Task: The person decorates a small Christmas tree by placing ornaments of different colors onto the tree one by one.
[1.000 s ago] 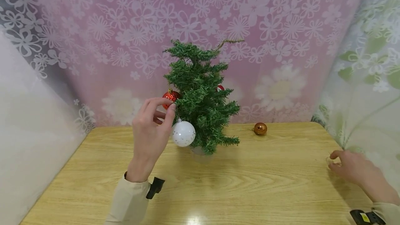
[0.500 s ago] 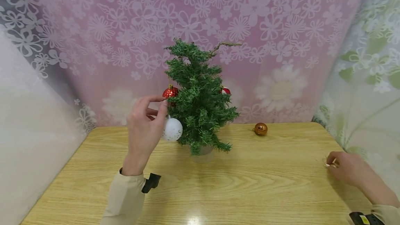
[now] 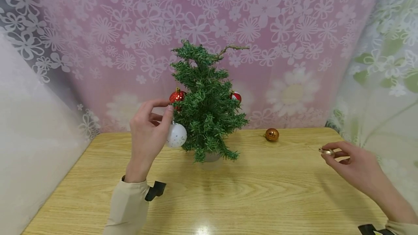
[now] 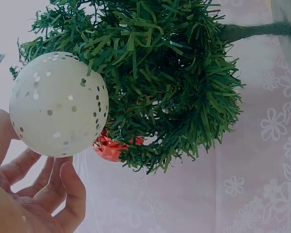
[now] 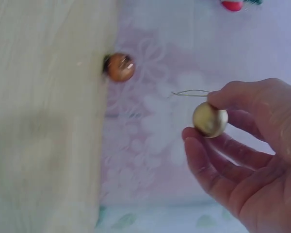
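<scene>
In the head view a small artificial Christmas tree (image 3: 209,100) stands mid-table. My left hand (image 3: 147,130) is at its left side, with thumb and index fingertip pinched together above a white bauble (image 3: 176,135) dotted with silver spots. The bauble hangs just below these fingertips, beside the branches; its hanging loop is hardly visible. The left wrist view shows this white bauble (image 4: 58,104) large in front of the fingers. At the right, my right hand (image 3: 356,162) pinches a small gold bauble (image 3: 327,152) above the table. Its thin wire loop (image 5: 191,92) sticks out in the right wrist view.
A red bauble (image 3: 177,96) hangs on the tree's left, a red-and-white one (image 3: 236,97) on its right. One copper-coloured bauble (image 3: 272,134) lies near the back edge of the wooden table (image 3: 261,191). Behind hangs a pink flowered curtain (image 3: 202,17).
My left hand and the white bauble have shifted left, and the tree has turned slightly, showing more of the red-and-white bauble. My right hand has lifted the gold bauble up and leftward.
</scene>
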Demonstrator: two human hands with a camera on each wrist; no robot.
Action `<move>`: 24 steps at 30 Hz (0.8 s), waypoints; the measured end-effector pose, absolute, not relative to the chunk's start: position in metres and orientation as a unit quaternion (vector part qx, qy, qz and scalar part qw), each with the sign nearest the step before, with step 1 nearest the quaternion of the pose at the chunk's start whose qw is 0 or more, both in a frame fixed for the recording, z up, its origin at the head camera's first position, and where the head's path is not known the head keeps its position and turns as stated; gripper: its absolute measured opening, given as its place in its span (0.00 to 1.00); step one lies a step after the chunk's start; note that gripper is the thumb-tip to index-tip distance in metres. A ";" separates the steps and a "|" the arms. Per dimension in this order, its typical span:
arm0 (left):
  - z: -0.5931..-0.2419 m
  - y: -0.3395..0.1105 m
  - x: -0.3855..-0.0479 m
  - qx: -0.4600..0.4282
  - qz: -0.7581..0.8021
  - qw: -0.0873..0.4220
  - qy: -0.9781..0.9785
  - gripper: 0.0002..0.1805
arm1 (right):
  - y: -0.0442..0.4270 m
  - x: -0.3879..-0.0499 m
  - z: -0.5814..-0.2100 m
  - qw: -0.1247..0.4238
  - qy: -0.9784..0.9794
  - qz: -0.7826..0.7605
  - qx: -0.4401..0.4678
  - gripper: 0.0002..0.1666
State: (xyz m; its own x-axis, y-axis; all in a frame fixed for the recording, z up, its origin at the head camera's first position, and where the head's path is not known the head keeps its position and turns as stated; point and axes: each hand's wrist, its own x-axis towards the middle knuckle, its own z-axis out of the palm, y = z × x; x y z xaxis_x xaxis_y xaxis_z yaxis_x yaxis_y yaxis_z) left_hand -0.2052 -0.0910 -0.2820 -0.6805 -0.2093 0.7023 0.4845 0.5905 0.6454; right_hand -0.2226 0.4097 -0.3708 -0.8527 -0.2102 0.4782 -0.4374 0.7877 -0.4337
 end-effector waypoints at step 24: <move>-0.285 -0.071 -0.174 -0.234 -0.403 0.508 -0.725 0.09 | 0.326 -0.184 -0.323 0.355 -0.755 0.394 0.386 0.16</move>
